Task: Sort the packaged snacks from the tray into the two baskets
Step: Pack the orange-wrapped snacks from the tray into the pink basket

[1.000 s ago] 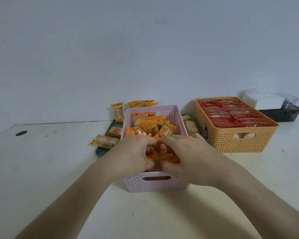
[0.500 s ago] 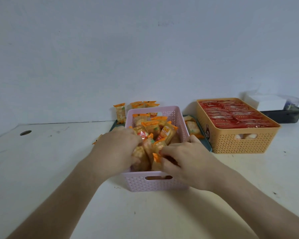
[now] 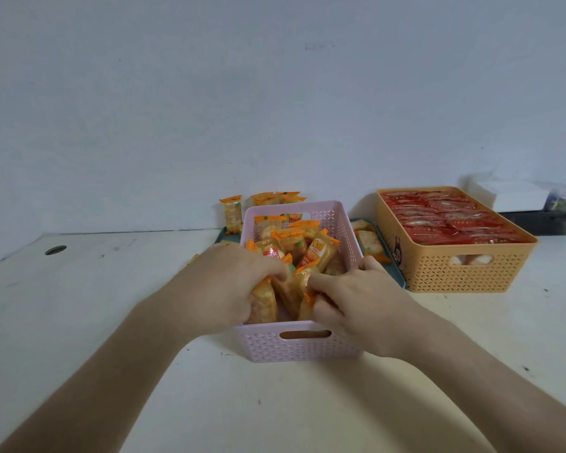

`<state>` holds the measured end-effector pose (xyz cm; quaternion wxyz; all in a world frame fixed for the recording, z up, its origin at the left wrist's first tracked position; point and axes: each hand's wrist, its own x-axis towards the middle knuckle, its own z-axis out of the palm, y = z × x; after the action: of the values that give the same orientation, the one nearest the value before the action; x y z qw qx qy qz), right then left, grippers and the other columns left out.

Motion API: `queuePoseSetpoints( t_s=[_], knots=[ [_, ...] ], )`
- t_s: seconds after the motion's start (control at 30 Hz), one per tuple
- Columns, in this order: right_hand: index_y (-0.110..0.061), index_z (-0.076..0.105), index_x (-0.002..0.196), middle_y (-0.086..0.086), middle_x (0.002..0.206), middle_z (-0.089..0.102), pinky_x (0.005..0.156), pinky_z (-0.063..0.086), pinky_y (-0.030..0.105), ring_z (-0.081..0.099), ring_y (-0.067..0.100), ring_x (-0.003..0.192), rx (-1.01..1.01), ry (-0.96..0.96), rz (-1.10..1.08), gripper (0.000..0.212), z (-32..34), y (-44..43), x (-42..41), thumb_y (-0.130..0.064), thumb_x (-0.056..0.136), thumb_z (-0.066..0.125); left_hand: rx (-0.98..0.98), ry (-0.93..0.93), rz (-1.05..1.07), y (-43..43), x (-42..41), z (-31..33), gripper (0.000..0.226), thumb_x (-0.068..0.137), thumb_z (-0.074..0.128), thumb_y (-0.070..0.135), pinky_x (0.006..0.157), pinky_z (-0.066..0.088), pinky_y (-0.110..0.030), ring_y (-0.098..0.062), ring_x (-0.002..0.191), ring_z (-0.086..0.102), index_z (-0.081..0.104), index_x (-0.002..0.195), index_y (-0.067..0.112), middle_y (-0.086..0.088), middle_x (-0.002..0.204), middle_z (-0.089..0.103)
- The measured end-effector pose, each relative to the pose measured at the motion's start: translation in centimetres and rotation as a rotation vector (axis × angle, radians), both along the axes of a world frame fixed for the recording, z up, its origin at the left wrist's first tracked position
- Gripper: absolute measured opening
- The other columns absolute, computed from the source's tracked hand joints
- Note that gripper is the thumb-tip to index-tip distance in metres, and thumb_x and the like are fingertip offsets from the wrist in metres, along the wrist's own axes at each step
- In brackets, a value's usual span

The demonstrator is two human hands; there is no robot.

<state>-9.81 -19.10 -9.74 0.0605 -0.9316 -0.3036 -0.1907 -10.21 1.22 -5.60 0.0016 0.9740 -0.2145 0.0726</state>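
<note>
A pink lattice basket [image 3: 302, 348] stands in front of me, packed with orange-wrapped snack packets [image 3: 314, 250]. My left hand [image 3: 222, 289] is inside its near left part, fingers closed on upright orange packets [image 3: 263, 305]. My right hand [image 3: 356, 299] is at the near right, fingers pinching another orange packet [image 3: 306, 307]. Behind the pink basket lies a dark teal tray [image 3: 397, 277] with a few orange packets [image 3: 369, 243] left on it. To the right stands an orange lattice basket [image 3: 454, 273] filled with red packets [image 3: 445, 220].
More orange packets [image 3: 232, 212] lean against the wall behind the tray. A dark bin [image 3: 546, 219] with a white box [image 3: 517, 197] sits at the far right. A round hole [image 3: 55, 250] marks the table's left side.
Both hands have moved apart a little inside the pink basket, and the packets between them now stand more upright. The view has shifted slightly.
</note>
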Motion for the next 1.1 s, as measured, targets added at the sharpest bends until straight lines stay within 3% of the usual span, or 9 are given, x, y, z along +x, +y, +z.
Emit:
queuePoseSetpoints(
  t_s=[0.17,0.3,0.43,0.57,0.67,0.73,0.83,0.97,1.1],
  knots=[
    [-0.028,0.047,0.079,-0.009,0.051,0.038,0.070,0.015,0.028,0.034,0.009,0.049,0.054,0.048,0.038,0.043,0.0,-0.1,0.1,-0.048,0.082,0.009,-0.262,0.380,-0.108,-1.4,-0.7,0.7,0.043,0.093,0.056,0.042,0.089,0.050,-0.025,0.004,0.098,0.061,0.048,0.135,0.040,0.018,0.103,0.071],
    [-0.029,0.057,0.093,-0.008,0.071,0.060,0.084,0.029,0.030,0.052,0.012,0.069,0.160,0.129,0.066,0.042,0.0,-0.1,0.4,-0.041,0.091,0.017,-0.228,0.254,-0.140,-1.4,0.1,-0.3,0.052,0.084,0.035,0.070,0.064,0.044,-0.021,0.001,0.074,0.057,0.063,0.108,0.034,0.015,0.077,0.061],
    [-0.028,0.064,0.089,-0.009,0.081,0.070,0.078,0.051,0.037,0.064,0.013,0.080,0.570,0.384,0.134,0.023,1.2,-0.8,1.2,-0.019,0.090,0.042,-0.173,0.274,-0.160,-1.6,-0.3,-2.0,0.058,0.081,0.024,0.074,0.067,0.051,-0.034,-0.006,0.069,0.057,0.059,0.079,0.027,0.007,0.073,0.060],
    [-0.029,0.064,0.106,-0.020,0.079,0.057,0.073,0.047,0.027,0.058,0.005,0.080,0.250,0.274,0.056,0.027,3.6,-0.7,3.1,-0.012,0.088,0.052,-0.175,0.320,-0.168,-1.8,-0.2,-1.9,0.055,0.084,0.022,0.069,0.058,0.042,-0.024,-0.004,0.060,0.050,0.057,0.075,0.027,0.009,0.064,0.053],
    [-0.037,0.052,0.123,-0.011,0.114,0.060,0.095,0.037,0.044,0.049,0.016,0.115,-0.124,0.283,0.014,0.033,3.6,0.7,4.4,-0.027,0.091,0.050,-0.329,0.391,-0.125,-1.8,0.1,-1.2,0.055,0.087,0.027,0.064,0.056,0.036,-0.024,-0.005,0.054,0.046,0.055,0.069,0.020,0.008,0.059,0.048],
    [-0.040,0.048,0.124,-0.011,0.123,0.055,0.097,0.027,0.051,0.042,0.016,0.123,-0.254,0.275,0.009,0.033,3.0,1.3,4.6,-0.030,0.093,0.050,-0.364,0.228,-0.081,-1.6,0.9,-0.5,0.044,0.096,0.038,0.051,0.057,0.040,-0.025,-0.005,0.060,0.052,0.067,0.083,0.021,0.008,0.066,0.058],
    [-0.035,0.052,0.125,-0.009,0.120,0.053,0.093,0.028,0.048,0.041,0.017,0.120,-0.226,0.249,-0.010,0.036,3.0,1.2,4.7,-0.025,0.090,0.057,-0.131,-0.054,-0.031,-1.8,2.8,0.4,0.020,0.096,0.051,0.034,0.061,0.039,-0.020,-0.004,0.074,0.052,0.070,0.101,0.030,0.015,0.080,0.060],
    [-0.033,0.059,0.119,-0.008,0.100,0.040,0.086,0.031,0.042,0.040,0.019,0.112,-0.216,0.183,-0.046,0.032,4.0,0.3,3.8,-0.027,0.088,0.058,0.168,-0.094,0.025,-2.9,5.1,-0.8,0.021,0.087,0.056,0.044,0.064,0.050,-0.033,-0.018,0.082,0.054,0.064,0.088,0.025,-0.002,0.087,0.053],
    [-0.028,0.060,0.105,-0.009,0.101,0.049,0.087,0.031,0.041,0.045,0.018,0.108,-0.198,0.188,-0.067,0.021,4.6,-1.0,2.0,-0.028,0.087,0.051,0.130,-0.092,0.049,-3.5,6.1,-2.1,0.022,0.078,0.065,0.047,0.067,0.051,-0.035,-0.021,0.086,0.055,0.058,0.086,0.028,-0.002,0.090,0.053]
  ],
)
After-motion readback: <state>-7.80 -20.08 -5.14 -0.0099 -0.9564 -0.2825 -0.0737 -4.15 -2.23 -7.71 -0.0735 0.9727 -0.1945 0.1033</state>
